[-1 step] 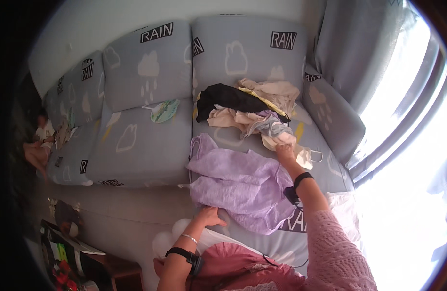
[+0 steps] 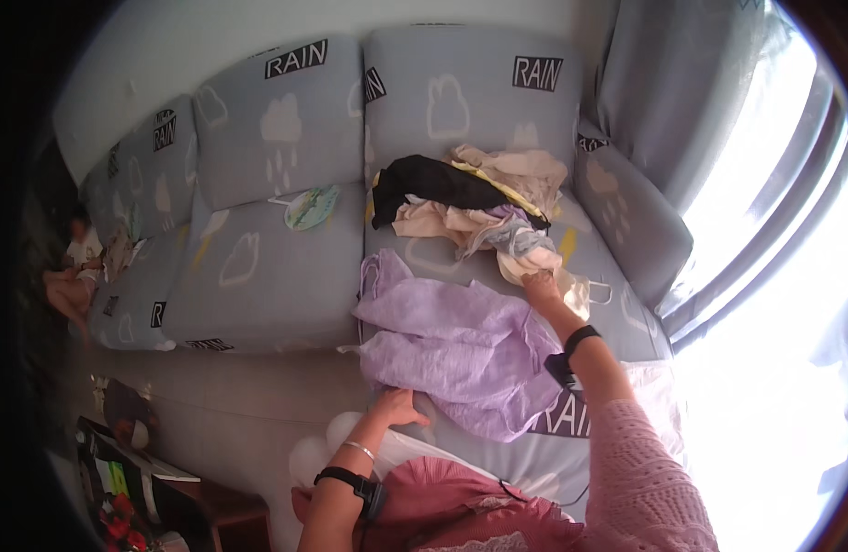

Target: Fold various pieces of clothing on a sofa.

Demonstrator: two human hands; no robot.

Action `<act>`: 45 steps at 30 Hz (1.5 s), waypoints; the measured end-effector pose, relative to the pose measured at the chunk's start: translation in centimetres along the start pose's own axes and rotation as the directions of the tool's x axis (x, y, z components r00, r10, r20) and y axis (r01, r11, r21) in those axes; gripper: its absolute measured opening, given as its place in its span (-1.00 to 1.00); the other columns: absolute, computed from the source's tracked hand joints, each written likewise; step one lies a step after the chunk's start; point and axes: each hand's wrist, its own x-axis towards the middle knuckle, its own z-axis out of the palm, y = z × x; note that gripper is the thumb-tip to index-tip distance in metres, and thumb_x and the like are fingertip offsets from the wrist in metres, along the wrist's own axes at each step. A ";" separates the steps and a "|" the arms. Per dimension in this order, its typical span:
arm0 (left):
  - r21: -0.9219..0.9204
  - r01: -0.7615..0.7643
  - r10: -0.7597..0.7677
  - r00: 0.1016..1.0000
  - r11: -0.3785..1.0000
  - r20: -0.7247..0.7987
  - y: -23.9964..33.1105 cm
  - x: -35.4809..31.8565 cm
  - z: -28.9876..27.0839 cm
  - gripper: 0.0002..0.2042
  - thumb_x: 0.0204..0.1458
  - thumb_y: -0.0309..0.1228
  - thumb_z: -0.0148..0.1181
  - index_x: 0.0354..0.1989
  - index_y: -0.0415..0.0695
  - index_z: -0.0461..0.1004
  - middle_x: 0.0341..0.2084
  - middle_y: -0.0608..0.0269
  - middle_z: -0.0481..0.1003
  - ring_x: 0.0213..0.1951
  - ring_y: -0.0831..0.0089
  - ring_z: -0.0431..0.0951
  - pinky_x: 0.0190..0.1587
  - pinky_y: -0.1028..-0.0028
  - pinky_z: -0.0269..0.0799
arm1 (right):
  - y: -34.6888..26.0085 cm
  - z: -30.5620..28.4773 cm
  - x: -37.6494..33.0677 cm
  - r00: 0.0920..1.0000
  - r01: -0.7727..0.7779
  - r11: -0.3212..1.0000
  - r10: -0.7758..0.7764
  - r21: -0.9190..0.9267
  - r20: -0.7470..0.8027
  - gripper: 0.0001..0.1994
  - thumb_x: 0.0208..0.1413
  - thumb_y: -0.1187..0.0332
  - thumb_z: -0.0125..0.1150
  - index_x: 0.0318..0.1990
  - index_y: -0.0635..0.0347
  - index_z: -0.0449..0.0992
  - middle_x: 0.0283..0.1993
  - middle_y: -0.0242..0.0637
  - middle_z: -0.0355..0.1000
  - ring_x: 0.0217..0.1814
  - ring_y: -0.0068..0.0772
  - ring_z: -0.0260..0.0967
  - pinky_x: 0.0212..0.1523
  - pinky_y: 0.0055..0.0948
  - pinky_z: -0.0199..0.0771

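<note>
A light purple sleeveless garment (image 2: 433, 345) lies spread over the front of the grey sofa seat, one strap pointing to the far left. My left hand (image 2: 401, 407) rests at its near left edge, the thumb held apart and nothing visibly gripped. Further off, my right hand (image 2: 540, 287) is closed on a cream garment (image 2: 576, 288) at the near end of a clothes heap; its fingertips are partly hidden. In that heap are a black garment with a yellow edge (image 2: 438, 189), a beige garment (image 2: 521, 175) and a small grey piece (image 2: 516, 241).
A green patterned hand fan (image 2: 312, 209) lies on the middle seat of the sofa (image 2: 249, 299). White cloth (image 2: 654, 396) hangs at the right front corner, near bright curtains (image 2: 658, 101). Another person (image 2: 74, 267) sits at far left. A dark cabinet (image 2: 194, 501) stands lower left.
</note>
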 end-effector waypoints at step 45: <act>0.040 0.034 -0.035 0.999 0.999 0.016 1.1 -0.3 -0.7 -0.13 -0.35 0.02 0.42 0.16 -0.26 0.32 0.11 -0.12 0.37 0.15 0.07 0.38 0.18 0.29 0.31 | 4.0 -11.7 9.3 0.998 0.045 0.634 0.002 0.772 -0.059 -0.57 -0.22 0.17 0.37 -0.17 0.21 0.53 -0.34 -0.24 0.54 -0.25 -0.42 0.49 -0.20 -0.47 0.44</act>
